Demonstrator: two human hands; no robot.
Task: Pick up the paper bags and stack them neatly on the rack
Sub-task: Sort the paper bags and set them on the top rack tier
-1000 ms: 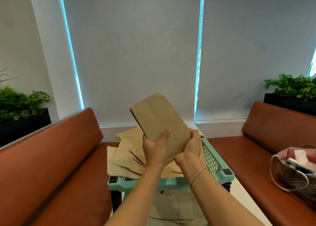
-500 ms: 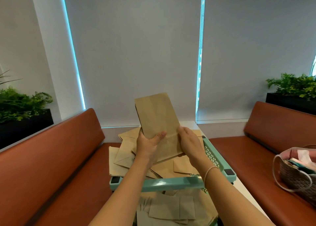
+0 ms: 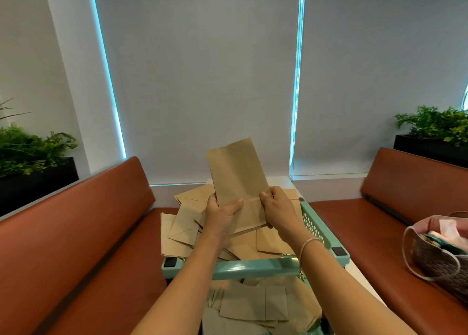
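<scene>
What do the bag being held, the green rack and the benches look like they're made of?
Held bag: thin matte brown kraft paper, creased. Rack: probably glossy teal plastic, with a moulded lattice side. Benches: smooth reddish-brown upholstery with soft sheen, leather or vinyl; cannot tell which.

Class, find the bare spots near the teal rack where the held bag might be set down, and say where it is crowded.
Free: the brown bench seat between the teal plastic rack and the woven basket. Crowded: the rack's top tier, covered by loose brown paper bags, and the lower tier too.
</scene>
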